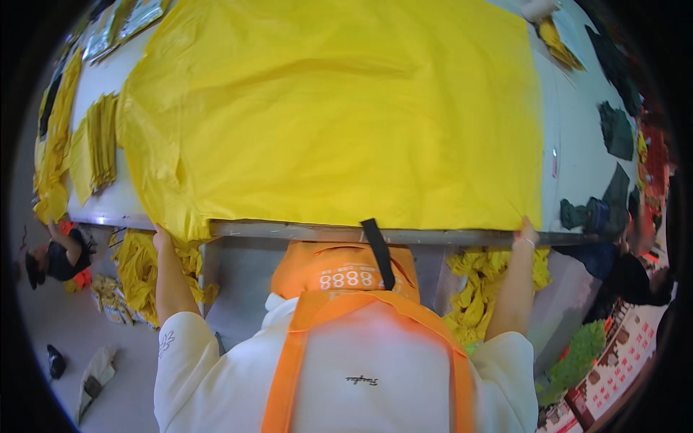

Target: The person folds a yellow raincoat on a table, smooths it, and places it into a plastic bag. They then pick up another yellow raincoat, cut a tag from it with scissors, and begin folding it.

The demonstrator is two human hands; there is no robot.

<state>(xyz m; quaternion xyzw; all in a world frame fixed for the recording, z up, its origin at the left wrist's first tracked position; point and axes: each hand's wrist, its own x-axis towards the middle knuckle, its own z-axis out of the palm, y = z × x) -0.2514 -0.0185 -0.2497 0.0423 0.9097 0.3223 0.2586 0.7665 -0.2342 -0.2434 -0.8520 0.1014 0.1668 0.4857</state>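
A large yellow fabric sheet (332,108) lies spread flat over a grey cutting table (289,232). My left hand (162,238) grips the sheet's near left corner where it hangs over the table's front edge. My right hand (527,232) pinches the near right corner at the same edge. Both arms reach up from white sleeves. An orange apron (346,278) with a black strap covers my front between the arms.
Stacks of cut yellow pieces (101,141) lie at the table's left end. Dark fabric scraps (615,130) lie at the right end. Heaps of yellow offcuts (137,270) sit under the table. A person (58,256) crouches on the floor at left.
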